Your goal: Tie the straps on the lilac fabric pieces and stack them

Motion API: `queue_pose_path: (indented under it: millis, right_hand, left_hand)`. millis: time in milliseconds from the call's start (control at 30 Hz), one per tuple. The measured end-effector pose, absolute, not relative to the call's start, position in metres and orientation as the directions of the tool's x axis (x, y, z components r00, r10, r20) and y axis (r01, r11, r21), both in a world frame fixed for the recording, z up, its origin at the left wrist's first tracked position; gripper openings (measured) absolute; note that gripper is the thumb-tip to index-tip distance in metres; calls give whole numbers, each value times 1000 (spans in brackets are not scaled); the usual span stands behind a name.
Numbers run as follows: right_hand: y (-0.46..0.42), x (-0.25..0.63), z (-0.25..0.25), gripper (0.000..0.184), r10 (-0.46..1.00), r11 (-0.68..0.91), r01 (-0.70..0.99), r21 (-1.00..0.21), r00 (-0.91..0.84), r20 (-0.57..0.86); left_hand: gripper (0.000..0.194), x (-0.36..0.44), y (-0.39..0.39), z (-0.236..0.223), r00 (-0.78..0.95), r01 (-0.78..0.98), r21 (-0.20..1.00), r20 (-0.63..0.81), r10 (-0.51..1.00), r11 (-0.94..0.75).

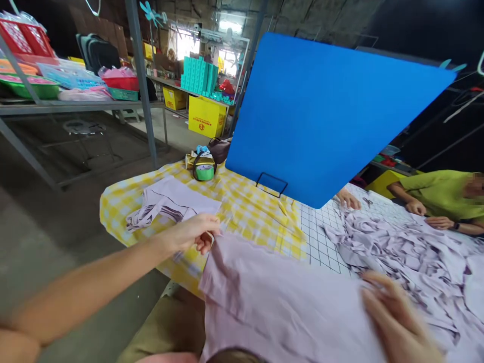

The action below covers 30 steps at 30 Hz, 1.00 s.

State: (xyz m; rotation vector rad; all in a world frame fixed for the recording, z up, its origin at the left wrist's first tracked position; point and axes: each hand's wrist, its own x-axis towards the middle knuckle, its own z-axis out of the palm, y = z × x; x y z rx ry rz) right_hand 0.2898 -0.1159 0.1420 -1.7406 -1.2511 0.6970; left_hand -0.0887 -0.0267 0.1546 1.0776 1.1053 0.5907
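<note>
A pale mauve garment (272, 297) is stretched out between my two hands at the near edge of the table, its lower part hanging over my lap. My left hand (200, 234) is closed in a pinch on its upper left corner. At the right edge, my right hand (401, 322) is blurred, its fingers curled around the cloth. Beyond my left hand, a stack of folded mauve garments (181, 196) lies on the yellow checked cloth (242, 196). To the right spreads a big loose heap of the same fabric (408, 257).
A large blue board (321, 111) stands tilted on the table, with a black wire stand (272, 184) at its foot. Green tape (204, 172) lies near the far edge. A co-worker in a green shirt (434, 194) sits at right; another hand (348, 198) shows beside the board. Scissors (367, 202) lie nearby.
</note>
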Motion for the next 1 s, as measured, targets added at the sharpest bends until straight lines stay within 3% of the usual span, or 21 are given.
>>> queue_pose_path:
  millis: [100, 200, 333, 533, 633, 800, 900, 1000]
  right_hand:
    - [-75, 259, 82, 30, 943, -254, 549, -796, 323, -79]
    - [-51, 240, 38, 27, 903, -349, 666, -660, 427, -46]
    - [-43, 234, 23, 35, 892, -365, 726, -584, 452, 5]
    - [-45, 235, 24, 41, 896, -395, 823, -408, 443, 27]
    - [-43, 235, 23, 41, 904, -366, 862, -351, 419, 85]
    - [-27, 238, 24, 41, 880, -392, 863, -320, 453, 142]
    - [-22, 239, 21, 43, 892, -370, 900, -229, 413, 184]
    - [-27, 232, 14, 45, 899, -273, 957, -103, 291, 328]
  left_hand:
    - [16, -67, 5, 86, 231, 214, 861, -504, 833, 462]
    - [17, -49, 24, 49, 203, 261, 850, -511, 835, 457]
    - [13, -46, 31, 34, 196, 271, 882, -442, 876, 385]
    - [39, -63, 26, 22, 367, 277, 950, -245, 897, 146]
    - [39, -59, 28, 22, 258, 364, 931, -98, 961, -3]
    - [42, -37, 44, 19, 97, 653, 746, 87, 991, -130]
    - [46, -26, 45, 15, 114, 818, 553, 107, 988, -154]
    - [47, -15, 34, 14, 159, 918, 333, 186, 970, -214]
